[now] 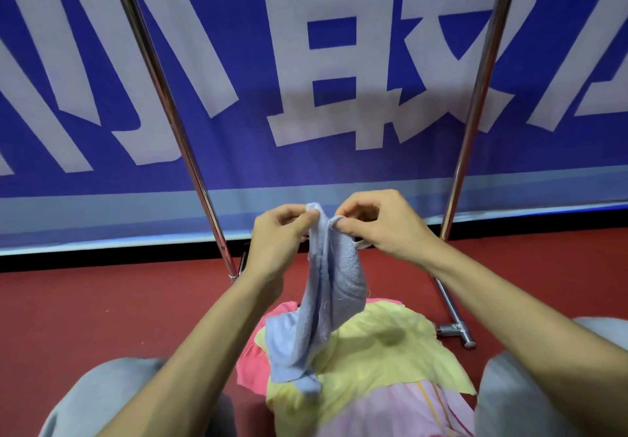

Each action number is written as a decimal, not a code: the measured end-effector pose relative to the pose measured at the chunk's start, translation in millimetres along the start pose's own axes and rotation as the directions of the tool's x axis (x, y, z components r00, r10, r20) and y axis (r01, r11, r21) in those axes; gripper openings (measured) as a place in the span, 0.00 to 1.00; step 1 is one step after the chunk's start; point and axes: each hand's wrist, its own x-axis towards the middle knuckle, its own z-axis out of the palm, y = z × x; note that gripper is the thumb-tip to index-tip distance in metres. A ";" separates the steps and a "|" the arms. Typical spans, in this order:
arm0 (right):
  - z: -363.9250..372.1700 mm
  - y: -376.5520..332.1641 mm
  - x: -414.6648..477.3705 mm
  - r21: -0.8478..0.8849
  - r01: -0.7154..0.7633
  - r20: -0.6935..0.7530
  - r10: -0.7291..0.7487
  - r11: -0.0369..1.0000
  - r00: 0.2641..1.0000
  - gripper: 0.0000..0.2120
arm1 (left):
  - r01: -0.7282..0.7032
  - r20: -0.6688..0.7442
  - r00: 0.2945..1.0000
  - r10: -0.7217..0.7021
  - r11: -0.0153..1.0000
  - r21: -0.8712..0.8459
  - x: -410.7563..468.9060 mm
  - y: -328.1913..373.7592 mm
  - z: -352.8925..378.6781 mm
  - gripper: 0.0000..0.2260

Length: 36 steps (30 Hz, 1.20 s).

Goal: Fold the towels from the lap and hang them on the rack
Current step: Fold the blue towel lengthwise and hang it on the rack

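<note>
Two hands: the left hand (283, 236) and the right hand (380, 222) are raised side by side in front of the person, each pinching the top edge of one blue towel (326, 287).
Grip, left: thumb and forefinger are closed narrowly on a bunched corner of the blue towel.
Grip, right: fingertips are closed on the neighbouring part of the same edge, nearly touching the left hand's hold.
Blue towel: it hangs crumpled and twisted from the two pinches, its lower end trailing onto the pile in the lap.
Pile: a yellow towel (384, 351) lies on top, a pink towel (251, 365) shows beneath at the left, and a pale striped cloth (401, 409) sits nearest the camera.
Rack: two metal uprights, the left pole (176, 124) and the right pole (475, 124), rise from a red floor (102, 307) before a blue banner (339, 171).
Step in hand: judged from the hold, the person is finding the towel's edge, so folding has barely begun.
Next move: the hands likely need to part along the edge, spreading the cloth flat before corners can be matched.
Progress: no towel appears on the visible parts of the rack, so the task looks early.
Hidden: the rack's top bar is cut off above the frame, so anything hung there cannot be seen.
Unclear: how many towels remain in the pile cannot be told, since layers overlap and the lower edge crops them.
</note>
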 end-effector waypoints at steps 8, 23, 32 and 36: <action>5.2 6.6 7.3 -0.007 -0.054 -0.153 0.053 0.999 0.987 0.07 | 0.037 0.075 0.997 -0.032 0.996 -0.076 -6.5 2.5 7.6 0.07; 1.1 15.9 10.6 -0.012 -0.056 -0.134 0.054 0.998 0.990 0.07 | -0.119 0.152 0.983 0.104 0.989 0.087 -7.6 9.2 -3.0 0.10; 18.5 11.0 4.3 -0.005 -0.085 0.208 0.085 0.996 0.974 0.19 | -0.067 0.229 0.969 0.095 0.990 -0.127 -8.7 34.8 -31.7 0.10; 28.0 14.4 1.5 -0.014 0.007 0.373 -0.001 1.000 0.928 0.18 | -0.121 0.279 0.951 0.134 0.991 -0.064 -9.2 31.5 -42.6 0.09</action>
